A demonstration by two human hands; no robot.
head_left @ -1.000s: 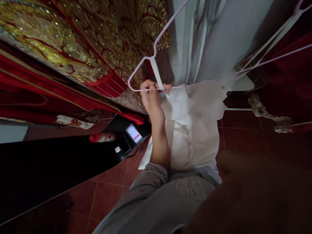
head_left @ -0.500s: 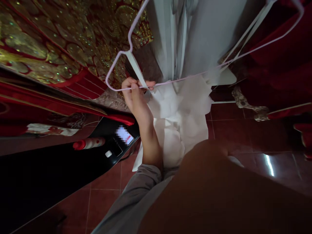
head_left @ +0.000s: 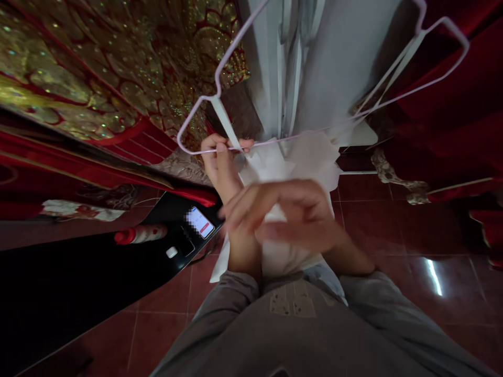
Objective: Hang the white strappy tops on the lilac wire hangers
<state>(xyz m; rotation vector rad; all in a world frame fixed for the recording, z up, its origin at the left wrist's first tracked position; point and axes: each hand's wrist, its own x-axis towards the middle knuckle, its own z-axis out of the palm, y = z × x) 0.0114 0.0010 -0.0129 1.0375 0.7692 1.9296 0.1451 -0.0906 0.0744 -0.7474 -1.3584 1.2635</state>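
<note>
My left hand (head_left: 223, 162) is closed around the lower bar of a pale pink clothes hanger (head_left: 188, 151), near its left end. A white strap (head_left: 226, 121) loops from the hanger's notch down to my fingers. Another pair of straps (head_left: 395, 68) hangs at the right notch and crosses the bar. White cloth (head_left: 314, 157) hangs below the bar in front of me; I cannot tell its full shape. My right hand (head_left: 291, 214), blurred by motion, is in front of the cloth and over my left forearm, fingers curved, thumb apart, nothing seen in it.
Gold-sequined red garments (head_left: 129, 68) hang at the left, and dark red cloth (head_left: 451, 131) at the right. On a black table (head_left: 98, 277) lie a lit phone (head_left: 200, 222), a dark phone (head_left: 184, 242), a small white case (head_left: 172, 252) and a red-capped bottle (head_left: 141, 234). The floor (head_left: 161, 288) is red tile.
My right arm, a dark shape close to the camera before, has moved down and forward to in front of the white cloth. My left hand keeps its grip on the hanger.
</note>
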